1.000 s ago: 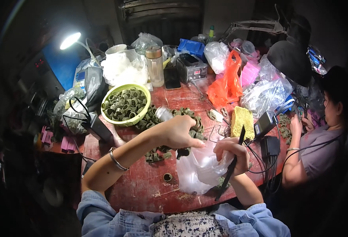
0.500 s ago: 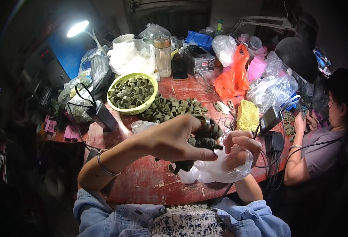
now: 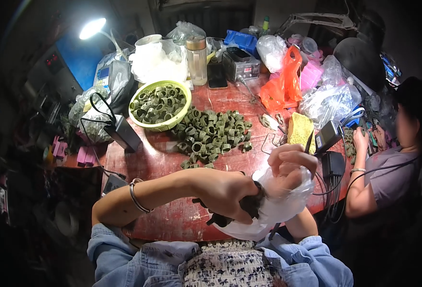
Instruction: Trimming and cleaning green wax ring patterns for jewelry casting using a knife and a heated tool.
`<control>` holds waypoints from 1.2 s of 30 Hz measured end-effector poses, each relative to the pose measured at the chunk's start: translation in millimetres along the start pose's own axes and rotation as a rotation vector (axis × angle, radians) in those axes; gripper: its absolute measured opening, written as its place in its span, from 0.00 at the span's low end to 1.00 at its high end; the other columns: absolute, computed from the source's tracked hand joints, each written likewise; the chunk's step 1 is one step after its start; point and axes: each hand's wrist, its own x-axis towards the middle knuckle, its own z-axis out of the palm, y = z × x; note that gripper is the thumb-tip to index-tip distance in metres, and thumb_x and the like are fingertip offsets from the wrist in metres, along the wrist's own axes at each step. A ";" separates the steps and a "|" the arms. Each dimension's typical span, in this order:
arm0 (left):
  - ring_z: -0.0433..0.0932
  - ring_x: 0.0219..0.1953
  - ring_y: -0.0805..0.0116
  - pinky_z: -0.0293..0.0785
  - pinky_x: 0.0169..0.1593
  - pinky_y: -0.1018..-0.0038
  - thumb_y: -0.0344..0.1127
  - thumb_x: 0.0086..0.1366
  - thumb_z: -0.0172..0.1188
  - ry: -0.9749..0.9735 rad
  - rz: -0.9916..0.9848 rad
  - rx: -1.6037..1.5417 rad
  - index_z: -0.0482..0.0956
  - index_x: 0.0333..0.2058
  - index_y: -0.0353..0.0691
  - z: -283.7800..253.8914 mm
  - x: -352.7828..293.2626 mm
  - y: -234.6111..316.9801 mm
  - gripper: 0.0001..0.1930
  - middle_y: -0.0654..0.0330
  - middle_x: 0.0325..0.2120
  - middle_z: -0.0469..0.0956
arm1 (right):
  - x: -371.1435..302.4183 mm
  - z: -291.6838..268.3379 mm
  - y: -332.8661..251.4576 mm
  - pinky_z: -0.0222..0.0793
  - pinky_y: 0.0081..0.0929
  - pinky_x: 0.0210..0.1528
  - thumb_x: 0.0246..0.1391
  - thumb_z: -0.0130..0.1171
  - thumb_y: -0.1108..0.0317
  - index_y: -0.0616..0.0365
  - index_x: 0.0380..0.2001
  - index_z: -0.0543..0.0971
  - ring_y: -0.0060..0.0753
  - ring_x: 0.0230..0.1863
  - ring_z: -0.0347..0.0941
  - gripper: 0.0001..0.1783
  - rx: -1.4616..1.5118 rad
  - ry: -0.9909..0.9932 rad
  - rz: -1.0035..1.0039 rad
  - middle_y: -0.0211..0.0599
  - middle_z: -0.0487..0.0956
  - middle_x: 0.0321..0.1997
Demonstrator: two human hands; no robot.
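Note:
My left hand (image 3: 225, 191) reaches across, palm down, its fingers curled round a clump of dark green rings (image 3: 251, 203). These rings are at the mouth of a thin clear plastic bag (image 3: 278, 205). My right hand (image 3: 291, 167) grips the upper side of the bag with bent fingers. A thin dark pointed piece (image 3: 309, 142) shows just above the right fingers; I cannot tell whether it is held. Beyond my left hand lies a heap of loose dark green rings (image 3: 215, 134). Beside it, a yellow-green basket (image 3: 160, 126) holds many more.
A tumbler (image 3: 197, 62), a phone (image 3: 217, 76) and a white bag (image 3: 158, 67) stand at the back of the red table (image 3: 163, 220). An orange bag (image 3: 282, 91), yellow sponge (image 3: 301, 131) and black adapters (image 3: 333, 165) with cables lie right. A co-worker (image 3: 388, 167) sits there.
My left hand has come down toward me with the rings, from above the table to the bag's mouth. The heap shows more fully. My right hand stays near the same place with the bag.

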 end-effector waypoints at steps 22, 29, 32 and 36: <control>0.67 0.09 0.80 0.60 0.11 0.85 0.26 0.53 0.50 -0.241 0.102 -0.829 0.70 0.26 0.34 59.0 49.2 -50.8 0.02 0.62 0.14 0.70 | 28.3 34.9 -24.3 0.45 0.14 0.12 0.60 0.29 0.49 0.58 0.33 0.61 0.18 0.12 0.54 0.22 -0.065 0.194 0.039 0.41 0.68 0.18; 0.72 0.20 0.74 0.68 0.21 0.78 0.39 0.53 0.55 -0.305 -0.233 -0.193 0.72 0.41 0.32 51.7 32.0 -48.1 0.20 0.58 0.21 0.74 | 36.9 21.2 -11.7 0.45 0.11 0.11 0.61 0.31 0.53 0.58 0.32 0.60 0.19 0.14 0.57 0.18 -0.143 0.222 -0.100 0.41 0.68 0.20; 0.72 0.21 0.74 0.69 0.22 0.78 0.44 0.50 0.56 -0.078 -0.339 -0.094 0.74 0.41 0.38 41.7 32.8 -68.0 0.21 0.59 0.24 0.76 | 33.8 -8.5 -16.4 0.57 0.21 0.18 0.56 0.41 0.51 0.67 0.28 0.73 0.25 0.17 0.62 0.26 0.083 -0.137 -0.102 0.47 0.73 0.27; 0.72 0.19 0.79 0.65 0.18 0.82 0.44 0.54 0.57 0.241 -0.525 -0.508 0.74 0.40 0.40 11.9 9.3 -72.1 0.17 0.62 0.23 0.76 | 36.0 -6.0 -13.6 0.62 0.23 0.22 0.53 0.47 0.51 0.68 0.30 0.73 0.26 0.18 0.62 0.25 0.105 -0.246 -0.141 0.49 0.72 0.27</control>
